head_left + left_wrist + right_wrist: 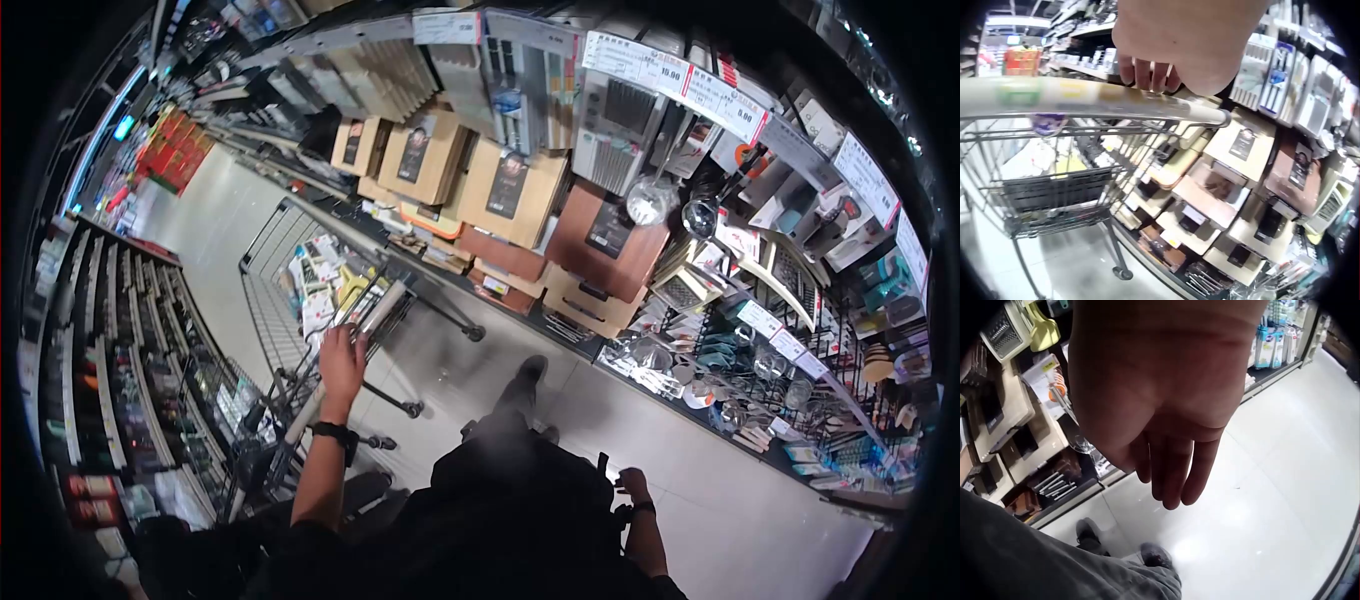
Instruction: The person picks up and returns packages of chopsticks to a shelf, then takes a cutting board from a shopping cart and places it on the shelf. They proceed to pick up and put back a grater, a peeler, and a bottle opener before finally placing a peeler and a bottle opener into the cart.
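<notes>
My left hand (343, 368) is over the push handle of a wire shopping cart (262, 290), its fingers extended. In the left wrist view, the fingertips of this hand (1172, 47) rest at the top edge of the pale handle (1085, 97); whether the thumb touches it is hidden. Packaged goods (318, 290) lie inside the cart. Low at my other side hangs my right hand (634, 486), holding nothing. The right wrist view shows that hand (1160, 412) with loose, nearly straight fingers pointing down above the floor.
Shelves of wooden boards (505, 190), graters (615, 125) and utensils run alongside. Opposite stands another shelf row (110, 350). Red stacked goods (175, 150) are at the aisle's far end. Dark shoes (1155, 555) stand on the pale tiled floor (1272, 481).
</notes>
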A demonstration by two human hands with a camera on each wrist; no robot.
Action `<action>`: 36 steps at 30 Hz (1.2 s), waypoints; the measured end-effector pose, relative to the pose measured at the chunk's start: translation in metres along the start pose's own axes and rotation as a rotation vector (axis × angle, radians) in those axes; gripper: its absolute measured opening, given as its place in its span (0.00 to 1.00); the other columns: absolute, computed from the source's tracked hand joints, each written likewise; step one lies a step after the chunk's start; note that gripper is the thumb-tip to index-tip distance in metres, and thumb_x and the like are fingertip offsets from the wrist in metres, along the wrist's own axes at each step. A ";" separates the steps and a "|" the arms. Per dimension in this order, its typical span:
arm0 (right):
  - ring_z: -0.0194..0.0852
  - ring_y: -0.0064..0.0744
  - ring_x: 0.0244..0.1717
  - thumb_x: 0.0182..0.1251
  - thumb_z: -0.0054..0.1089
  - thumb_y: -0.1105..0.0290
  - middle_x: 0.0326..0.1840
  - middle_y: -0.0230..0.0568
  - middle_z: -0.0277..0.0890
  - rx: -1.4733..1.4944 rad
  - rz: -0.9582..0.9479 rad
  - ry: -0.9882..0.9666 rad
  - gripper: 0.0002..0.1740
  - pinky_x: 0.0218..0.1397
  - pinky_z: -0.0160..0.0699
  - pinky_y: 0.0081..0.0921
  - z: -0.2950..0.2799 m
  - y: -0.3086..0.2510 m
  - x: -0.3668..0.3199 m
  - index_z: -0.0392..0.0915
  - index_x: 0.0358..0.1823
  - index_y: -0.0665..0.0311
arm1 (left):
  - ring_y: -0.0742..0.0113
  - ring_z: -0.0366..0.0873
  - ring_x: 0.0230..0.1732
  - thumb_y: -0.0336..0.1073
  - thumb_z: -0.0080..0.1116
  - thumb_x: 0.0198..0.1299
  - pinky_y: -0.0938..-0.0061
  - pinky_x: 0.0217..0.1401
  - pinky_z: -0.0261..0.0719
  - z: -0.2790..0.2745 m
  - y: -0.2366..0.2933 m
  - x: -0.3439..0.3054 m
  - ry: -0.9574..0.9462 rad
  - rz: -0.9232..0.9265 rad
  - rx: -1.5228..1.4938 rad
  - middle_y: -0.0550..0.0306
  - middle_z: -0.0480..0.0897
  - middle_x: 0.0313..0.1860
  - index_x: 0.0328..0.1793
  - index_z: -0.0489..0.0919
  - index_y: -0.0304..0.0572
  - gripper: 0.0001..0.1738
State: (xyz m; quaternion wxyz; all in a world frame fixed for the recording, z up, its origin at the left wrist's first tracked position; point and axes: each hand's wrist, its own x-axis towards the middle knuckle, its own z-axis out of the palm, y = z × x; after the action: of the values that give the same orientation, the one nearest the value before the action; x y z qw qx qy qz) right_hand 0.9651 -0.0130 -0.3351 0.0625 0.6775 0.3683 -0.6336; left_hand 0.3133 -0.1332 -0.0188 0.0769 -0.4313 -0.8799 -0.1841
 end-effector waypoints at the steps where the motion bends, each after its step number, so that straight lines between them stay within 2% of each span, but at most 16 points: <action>1: 0.85 0.41 0.29 0.71 0.48 0.69 0.34 0.50 0.82 -0.049 0.025 -0.003 0.11 0.27 0.86 0.35 -0.002 0.021 0.001 0.78 0.39 0.69 | 0.40 0.79 0.47 0.43 0.52 0.69 0.53 0.49 0.76 -0.001 -0.023 -0.016 -0.057 -0.086 0.054 0.40 0.81 0.47 0.50 0.78 0.38 0.16; 2: 0.85 0.42 0.29 0.71 0.47 0.68 0.35 0.51 0.82 -0.035 0.054 -0.024 0.12 0.28 0.86 0.36 -0.003 0.042 0.003 0.77 0.39 0.70 | 0.40 0.79 0.44 0.50 0.47 0.72 0.51 0.45 0.76 -0.006 -0.033 -0.031 -0.089 -0.229 0.052 0.39 0.82 0.44 0.45 0.78 0.38 0.21; 5: 0.85 0.44 0.30 0.72 0.49 0.63 0.37 0.51 0.83 -0.103 0.147 -0.059 0.16 0.28 0.85 0.38 -0.002 0.113 0.004 0.77 0.42 0.71 | 0.40 0.80 0.40 0.54 0.44 0.72 0.50 0.43 0.76 -0.010 -0.060 -0.065 -0.211 -0.379 0.187 0.40 0.83 0.39 0.40 0.77 0.38 0.25; 7: 0.85 0.45 0.28 0.72 0.50 0.62 0.35 0.51 0.83 -0.356 0.260 -0.276 0.16 0.27 0.84 0.39 -0.006 0.134 0.010 0.76 0.43 0.71 | 0.41 0.81 0.38 0.59 0.42 0.71 0.50 0.41 0.75 -0.005 -0.060 -0.068 -0.096 -0.342 0.201 0.41 0.83 0.33 0.33 0.76 0.38 0.30; 9: 0.85 0.43 0.27 0.72 0.48 0.63 0.32 0.49 0.84 -0.342 0.210 -0.228 0.16 0.25 0.84 0.37 0.003 0.112 -0.025 0.77 0.35 0.70 | 0.42 0.82 0.37 0.65 0.41 0.69 0.52 0.42 0.76 -0.002 -0.053 -0.061 -0.139 -0.477 0.202 0.41 0.83 0.31 0.31 0.77 0.39 0.34; 10: 0.86 0.42 0.28 0.71 0.48 0.65 0.32 0.49 0.84 -0.380 0.159 -0.218 0.15 0.26 0.84 0.36 0.005 0.107 -0.024 0.77 0.36 0.70 | 0.43 0.83 0.38 0.71 0.37 0.66 0.53 0.43 0.76 0.001 -0.052 -0.060 -0.123 -0.520 0.197 0.41 0.84 0.31 0.29 0.78 0.39 0.40; 12: 0.86 0.39 0.29 0.70 0.48 0.67 0.32 0.49 0.84 -0.363 0.077 -0.175 0.13 0.26 0.85 0.34 0.008 0.101 -0.017 0.77 0.37 0.70 | 0.43 0.83 0.39 0.73 0.35 0.65 0.53 0.44 0.77 -0.004 -0.046 -0.058 -0.162 -0.543 0.190 0.41 0.84 0.32 0.31 0.79 0.38 0.42; 14: 0.86 0.37 0.28 0.69 0.48 0.69 0.31 0.48 0.83 -0.251 -0.012 -0.121 0.12 0.26 0.85 0.32 0.009 0.093 -0.009 0.78 0.35 0.70 | 0.42 0.84 0.38 0.77 0.31 0.62 0.53 0.44 0.78 -0.007 -0.043 -0.057 -0.208 -0.543 0.196 0.40 0.85 0.32 0.34 0.82 0.37 0.47; 15: 0.85 0.40 0.29 0.68 0.50 0.67 0.33 0.46 0.83 -0.250 -0.026 -0.115 0.12 0.29 0.85 0.35 0.007 0.085 -0.007 0.78 0.39 0.69 | 0.42 0.84 0.38 0.77 0.31 0.62 0.53 0.44 0.78 -0.004 -0.044 -0.057 -0.208 -0.538 0.189 0.40 0.85 0.32 0.34 0.82 0.37 0.47; 18: 0.85 0.39 0.28 0.67 0.52 0.68 0.32 0.47 0.83 -0.182 -0.052 -0.091 0.11 0.28 0.84 0.34 0.007 0.058 -0.002 0.77 0.38 0.69 | 0.41 0.84 0.35 0.79 0.35 0.60 0.52 0.42 0.80 -0.003 -0.042 -0.057 -0.286 -0.462 0.186 0.40 0.84 0.27 0.31 0.85 0.36 0.49; 23: 0.85 0.35 0.25 0.65 0.55 0.70 0.27 0.45 0.83 -0.193 -0.053 -0.003 0.12 0.23 0.83 0.31 0.019 0.029 -0.014 0.80 0.28 0.69 | 0.41 0.83 0.32 0.79 0.41 0.57 0.53 0.36 0.80 -0.013 -0.018 -0.077 -0.345 -0.373 0.100 0.39 0.83 0.24 0.28 0.84 0.36 0.48; 27: 0.85 0.34 0.24 0.65 0.55 0.71 0.27 0.45 0.83 -0.310 -0.114 -0.051 0.11 0.23 0.83 0.29 0.035 0.024 -0.015 0.80 0.27 0.70 | 0.39 0.81 0.29 0.77 0.44 0.58 0.53 0.34 0.79 -0.018 -0.006 -0.100 -0.484 -0.347 0.001 0.37 0.81 0.21 0.28 0.84 0.34 0.46; 29: 0.86 0.39 0.30 0.66 0.52 0.69 0.34 0.49 0.83 -0.518 -0.191 -0.138 0.12 0.29 0.86 0.36 0.040 0.027 -0.014 0.78 0.32 0.71 | 0.40 0.81 0.27 0.77 0.43 0.59 0.53 0.33 0.78 -0.016 0.002 -0.115 -0.527 -0.304 -0.072 0.38 0.81 0.21 0.27 0.84 0.35 0.46; 30: 0.85 0.41 0.29 0.63 0.53 0.70 0.33 0.48 0.83 -0.569 -0.239 -0.103 0.11 0.31 0.86 0.38 0.045 0.028 -0.018 0.80 0.28 0.68 | 0.40 0.81 0.27 0.77 0.43 0.59 0.53 0.33 0.78 -0.018 0.008 -0.120 -0.530 -0.300 -0.080 0.38 0.81 0.21 0.27 0.84 0.35 0.46; 34: 0.84 0.44 0.33 0.55 0.57 0.69 0.30 0.48 0.80 -0.723 -0.356 -0.098 0.07 0.37 0.86 0.38 0.057 0.026 -0.036 0.82 0.28 0.62 | 0.43 0.82 0.27 0.68 0.51 0.61 0.53 0.31 0.78 -0.026 0.034 -0.145 -0.535 -0.192 -0.120 0.43 0.81 0.21 0.33 0.81 0.39 0.35; 36: 0.85 0.39 0.30 0.60 0.53 0.69 0.29 0.47 0.81 -0.735 -0.388 -0.122 0.09 0.32 0.85 0.34 0.054 0.035 -0.034 0.81 0.29 0.66 | 0.47 0.84 0.32 0.56 0.61 0.58 0.53 0.34 0.79 -0.026 0.040 -0.154 -0.541 -0.071 -0.056 0.47 0.83 0.29 0.40 0.77 0.42 0.23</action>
State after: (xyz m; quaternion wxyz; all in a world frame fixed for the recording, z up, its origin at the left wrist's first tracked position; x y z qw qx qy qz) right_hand 0.9442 -0.0822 -0.3281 0.2012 0.4895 0.6863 -0.4990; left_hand 0.4389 -0.2336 -0.0301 -0.1794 -0.4356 -0.8776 -0.0893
